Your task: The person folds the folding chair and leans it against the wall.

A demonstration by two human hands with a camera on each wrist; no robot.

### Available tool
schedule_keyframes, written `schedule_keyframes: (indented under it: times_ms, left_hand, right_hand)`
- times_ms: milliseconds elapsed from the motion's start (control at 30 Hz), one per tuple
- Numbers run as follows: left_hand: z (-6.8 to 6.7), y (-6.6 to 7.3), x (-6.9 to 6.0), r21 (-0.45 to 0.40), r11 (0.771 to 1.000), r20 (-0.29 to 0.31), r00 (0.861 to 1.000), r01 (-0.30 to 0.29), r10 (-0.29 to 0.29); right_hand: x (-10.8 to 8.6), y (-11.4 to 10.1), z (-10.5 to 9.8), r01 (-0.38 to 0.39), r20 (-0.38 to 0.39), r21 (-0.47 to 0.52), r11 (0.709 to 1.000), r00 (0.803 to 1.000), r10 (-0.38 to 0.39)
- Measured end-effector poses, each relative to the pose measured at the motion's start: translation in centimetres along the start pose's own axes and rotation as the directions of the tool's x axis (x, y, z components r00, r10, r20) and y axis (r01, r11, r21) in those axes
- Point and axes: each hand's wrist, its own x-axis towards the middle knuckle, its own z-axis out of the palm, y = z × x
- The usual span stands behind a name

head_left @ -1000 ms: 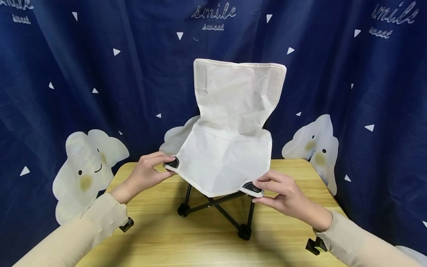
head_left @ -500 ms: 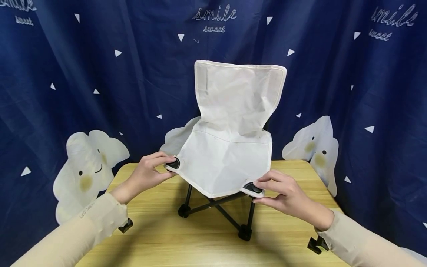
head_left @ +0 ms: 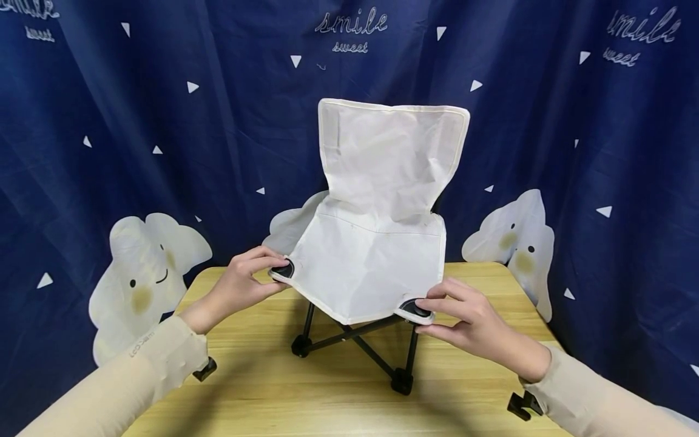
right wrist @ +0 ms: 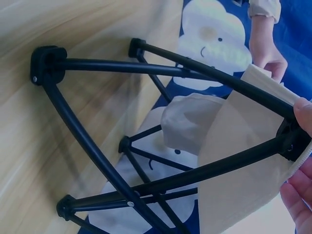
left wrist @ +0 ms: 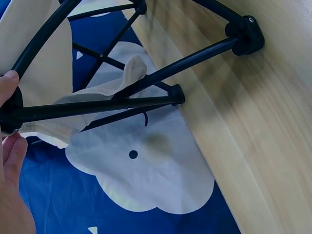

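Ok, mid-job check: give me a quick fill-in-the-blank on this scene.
1. The left hand and right hand pinch the seat's two front ____.
2. The chair's legs are coloured ____.
3. On the curtain, the larger word above "sweet" is ____.

Missing words: corners; black; smile.

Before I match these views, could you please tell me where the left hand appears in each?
Head: the left hand is left of centre, pinching a seat corner.
Left wrist: left edge, partly cut off.
Right wrist: upper right, holding the seat fabric.
Shared landmark: the black chair frame.
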Motion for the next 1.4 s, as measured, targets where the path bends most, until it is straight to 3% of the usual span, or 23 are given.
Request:
schedule_keyframes:
  times_ms: [433,667,1033,1400]
  left_hand:
    - [-0.3,-0.1,-0.3,-0.022,0.999,0.004,0.999,-0.035,0.035]
    - [-0.3,0.0,-0.3,-0.020,0.999,-0.009,1.000,-0.025,0.025]
    - [0.3,0.5,0.4,0.030,0.999,-0.030,0.999,-0.020,0.021]
    - [0.8,0.5,1.5,0.010,1.000,-0.054,0.998,-0.024,0.025]
  right_hand:
    - [-0.3,-0.4,-0.3,0.037,0.028,0.003,0.999,0.999,-0.037]
    - [-0.3,-0.7,-0.2,0.034,0.026,-0.006,0.999,0.999,-0.034]
    - [-0.1,-0.3,0.0,0.040,-0.012,-0.020,0.999,0.999,-0.041]
    - [0.5,0.5,-0.1,0.052,-0.023,-0.050,0.997,0.998,-0.053]
